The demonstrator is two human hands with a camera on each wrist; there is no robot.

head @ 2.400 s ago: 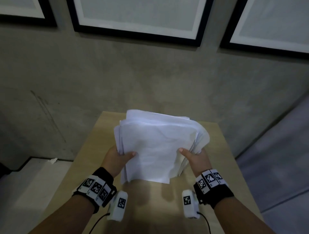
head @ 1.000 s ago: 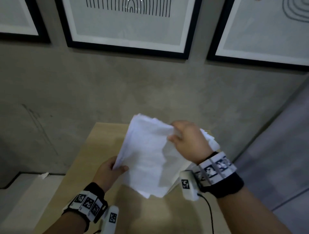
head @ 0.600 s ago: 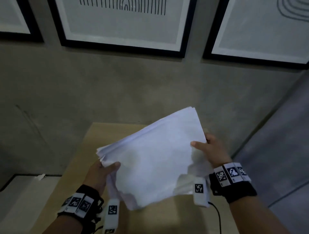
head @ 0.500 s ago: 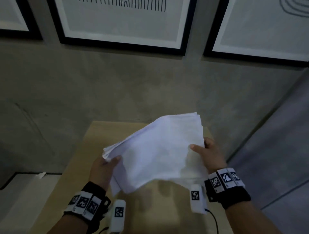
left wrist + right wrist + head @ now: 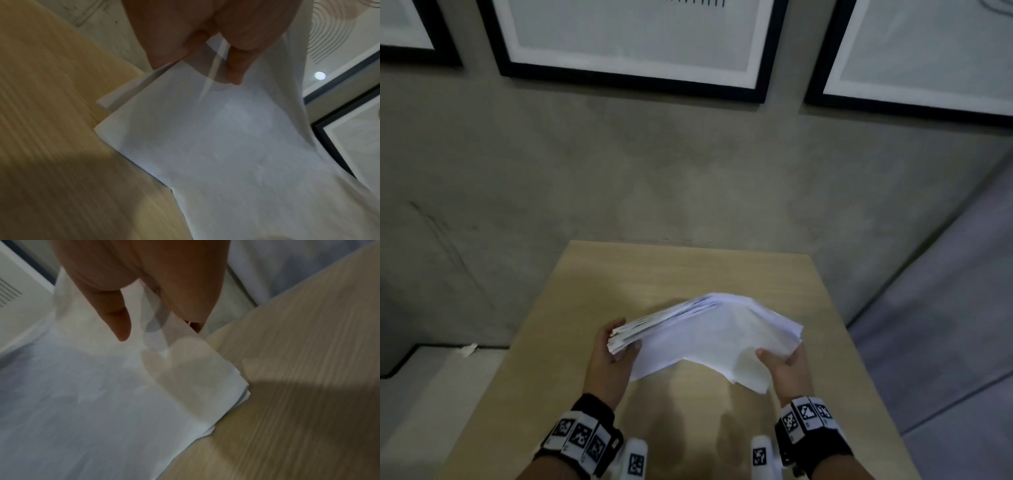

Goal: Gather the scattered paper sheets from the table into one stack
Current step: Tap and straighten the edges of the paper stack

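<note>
Nearest the camera, two wrists in black bands with square printed tags reach forward over the pale wooden table (image 5: 739, 270). The left hand (image 5: 610, 356) pinches the left end of the stack of paper (image 5: 709, 329), thumb on top near the corner and fingers curled beneath the fanned edges. The right hand (image 5: 787, 365) pinches the right near corner the same way, thumb over the top sheet and fingers under it. The right wrist view shows that thumb (image 5: 115, 318) lying on the paper with the sheets running between thumb and fingers.

The stack sits between the two hands, over the middle of the table and seemingly just above it, its long axis running left to right. It bows upward in the middle like a low arch, and both ends droop toward the hands. Each hand is equally close, one at each end, so lowering it calls for both to come down together.

The sheets are plain white, slightly wrinkled, and not squared: the left edges splay in uneven layers, and the near right corner hangs lower. No loose sheets show elsewhere on the table, so the gathering looks nearly finished.

Beyond the table stands a grey concrete wall with black-framed pictures (image 5: 633, 44).
</note>
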